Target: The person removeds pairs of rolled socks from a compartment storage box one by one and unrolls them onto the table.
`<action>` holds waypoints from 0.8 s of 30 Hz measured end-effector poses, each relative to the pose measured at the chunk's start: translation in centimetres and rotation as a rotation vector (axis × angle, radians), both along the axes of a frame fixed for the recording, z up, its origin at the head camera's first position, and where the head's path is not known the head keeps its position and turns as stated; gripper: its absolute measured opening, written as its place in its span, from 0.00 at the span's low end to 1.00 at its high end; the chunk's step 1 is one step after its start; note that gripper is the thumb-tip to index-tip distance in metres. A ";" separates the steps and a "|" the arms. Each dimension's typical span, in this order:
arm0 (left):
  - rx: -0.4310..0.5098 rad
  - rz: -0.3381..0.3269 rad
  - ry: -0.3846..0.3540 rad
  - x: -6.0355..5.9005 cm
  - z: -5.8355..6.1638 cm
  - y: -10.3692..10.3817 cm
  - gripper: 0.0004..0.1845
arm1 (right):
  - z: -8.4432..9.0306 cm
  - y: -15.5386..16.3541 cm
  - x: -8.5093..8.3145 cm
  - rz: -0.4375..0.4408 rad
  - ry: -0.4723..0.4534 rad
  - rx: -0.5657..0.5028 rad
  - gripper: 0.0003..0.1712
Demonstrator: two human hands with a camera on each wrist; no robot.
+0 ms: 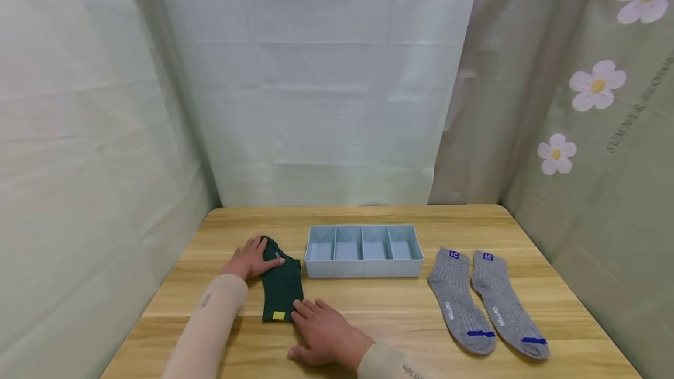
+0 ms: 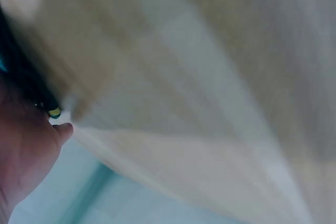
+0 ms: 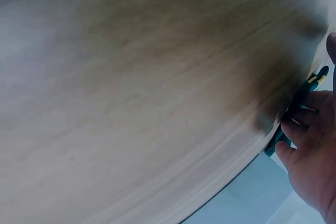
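A dark green sock (image 1: 282, 286) with a yellow tag lies flat on the wooden table (image 1: 379, 309), left of the tray. My left hand (image 1: 254, 258) rests on the sock's far end, fingers straight and thumb laid over the fabric. My right hand (image 1: 317, 325) lies flat on the table with its fingertips touching the sock's near right edge by the tag. The left wrist view is blurred, showing only my palm (image 2: 23, 156) and a dark sliver of sock (image 2: 23, 80). The right wrist view, also blurred, shows my fingers (image 3: 307, 145) against the sock's edge (image 3: 306, 90).
A light blue tray (image 1: 363, 269) with several compartments stands mid-table. Two grey socks (image 1: 457, 303) (image 1: 504, 307) with blue markings lie side by side to its right. Pale curtains close in the table at the back and both sides.
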State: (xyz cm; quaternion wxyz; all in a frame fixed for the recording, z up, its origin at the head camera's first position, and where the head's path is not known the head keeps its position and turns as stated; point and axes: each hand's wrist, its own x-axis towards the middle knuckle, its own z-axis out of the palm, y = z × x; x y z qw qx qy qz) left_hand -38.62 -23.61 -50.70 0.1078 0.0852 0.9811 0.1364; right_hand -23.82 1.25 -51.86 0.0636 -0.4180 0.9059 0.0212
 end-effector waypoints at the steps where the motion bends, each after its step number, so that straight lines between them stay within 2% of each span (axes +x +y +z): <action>1: 0.005 0.007 -0.004 0.1 -0.1 0.0 0.57 | 0.0 -0.1 0.0 0.003 0.005 -0.002 0.45; 5: 0.028 0.022 -0.012 0.3 -0.2 -0.3 0.60 | 0.4 -0.3 0.1 0.003 0.015 -0.030 0.43; 8: 0.024 0.008 -0.002 -0.1 -0.4 -0.4 0.62 | 0.8 -0.5 -0.2 -0.021 0.025 -0.090 0.40; 13: 0.015 0.012 -0.011 -0.3 -0.2 0.2 0.62 | 1.0 -1.0 -1.1 -0.062 0.056 -0.117 0.44; 14: 0.009 0.016 -0.016 -0.1 0.1 0.4 0.61 | 0.9 -1.1 -1.1 -0.071 0.044 -0.106 0.45; 19: -0.002 0.025 -0.021 -0.2 -0.2 0.5 0.58 | 0.1 -1.3 -0.9 -0.104 -0.049 -0.059 0.47; 24: -0.002 0.032 -0.011 -0.1 -0.5 -0.1 0.58 | -0.4 -1.3 -0.4 -0.089 -0.063 -0.068 0.46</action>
